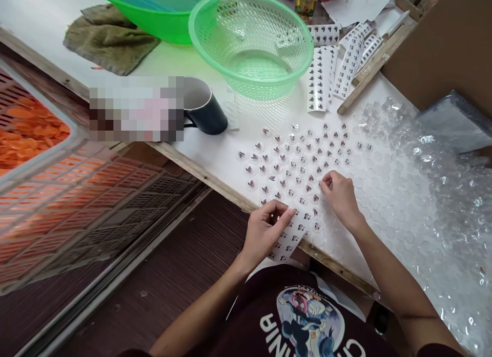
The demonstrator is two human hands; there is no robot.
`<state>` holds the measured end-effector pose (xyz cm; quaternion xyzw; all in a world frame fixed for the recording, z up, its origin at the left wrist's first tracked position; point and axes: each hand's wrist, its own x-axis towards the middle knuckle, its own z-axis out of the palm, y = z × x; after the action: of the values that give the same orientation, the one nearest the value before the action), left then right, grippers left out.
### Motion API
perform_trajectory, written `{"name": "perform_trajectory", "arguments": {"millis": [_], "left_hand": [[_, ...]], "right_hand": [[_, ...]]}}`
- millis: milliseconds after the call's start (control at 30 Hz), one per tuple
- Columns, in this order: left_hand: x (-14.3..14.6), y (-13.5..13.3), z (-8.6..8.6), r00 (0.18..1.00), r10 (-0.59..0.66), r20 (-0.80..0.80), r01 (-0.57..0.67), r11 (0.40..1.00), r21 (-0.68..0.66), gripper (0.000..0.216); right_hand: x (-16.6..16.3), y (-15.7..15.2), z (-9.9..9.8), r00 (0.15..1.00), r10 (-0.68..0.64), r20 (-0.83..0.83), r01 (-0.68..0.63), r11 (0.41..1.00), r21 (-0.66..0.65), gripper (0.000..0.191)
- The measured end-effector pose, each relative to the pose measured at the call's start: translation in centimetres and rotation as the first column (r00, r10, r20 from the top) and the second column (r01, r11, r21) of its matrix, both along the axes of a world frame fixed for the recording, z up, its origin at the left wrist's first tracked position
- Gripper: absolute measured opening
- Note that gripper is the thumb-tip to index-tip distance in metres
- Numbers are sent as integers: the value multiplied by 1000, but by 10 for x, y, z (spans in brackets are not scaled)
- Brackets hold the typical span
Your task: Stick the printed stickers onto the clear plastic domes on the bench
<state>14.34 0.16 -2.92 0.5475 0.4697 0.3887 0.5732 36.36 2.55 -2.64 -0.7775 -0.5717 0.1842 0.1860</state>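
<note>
My left hand [265,231] grips a white sheet of small cartoon stickers [291,240] at the table's front edge, its thumb lying over the top of the sheet. To the right, my right hand [341,195] is closed in a pinch, low over the table. Whatever lies between those fingertips is too small to make out. Beyond both hands spread many small round transparent discs with cartoon stickers [292,164] on them. On the right side, plain transparent discs [395,195] cover the tabletop and pile up thickly toward the far right.
A green perforated basket [251,88] stands at the back, beside a larger green basin [165,26] and a brown cloth [111,39]. Left of centre is a dark mug [209,113]. More sticker sheets [321,80] lie near a wooden strip [365,72]. A crate holds orange pieces [31,126].
</note>
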Motion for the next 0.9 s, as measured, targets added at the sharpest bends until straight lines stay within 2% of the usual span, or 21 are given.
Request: {"name": "perform_trajectory", "arguments": {"millis": [67,133,233,333,433,533,633,767,900], "left_hand": [[0,0,0,1000,3,7,-3,1000,-1,25],[1,-1,0,1000,14,17,-14,1000,-5,25],[1,-3,-1,999,37,40,-37,999,-18,27],[2,-4,-1,996,62,56,-60,998,-36,29],[3,-3,0,997,51,51,-49,998,-37,23],[3,-2,1,999,24,42,-23,1000,-20,19],[3,-2,1,1000,21,16,-21,1000,-21,19],[4,-2,2,999,39,-6,-39,999,-38,23],[4,-2,3,999,51,-8,-51,998,-45,25]], "right_hand": [[-2,-2,3,998,-2,69,-1,999,36,15],[-5,-6,9,998,-11,68,4,995,99,18],[-15,-21,24,986,50,-158,-30,991,129,16],[-27,-40,36,877,161,-453,-161,986,39,19],[-35,-53,40,806,149,-573,-188,982,-10,15],[-38,-58,38,798,126,-589,-182,983,-37,18],[-40,-61,37,833,121,-540,-152,988,-13,13],[-40,-64,43,886,166,-433,-117,983,139,5],[-39,-59,46,884,137,-447,-15,964,266,3]]}}
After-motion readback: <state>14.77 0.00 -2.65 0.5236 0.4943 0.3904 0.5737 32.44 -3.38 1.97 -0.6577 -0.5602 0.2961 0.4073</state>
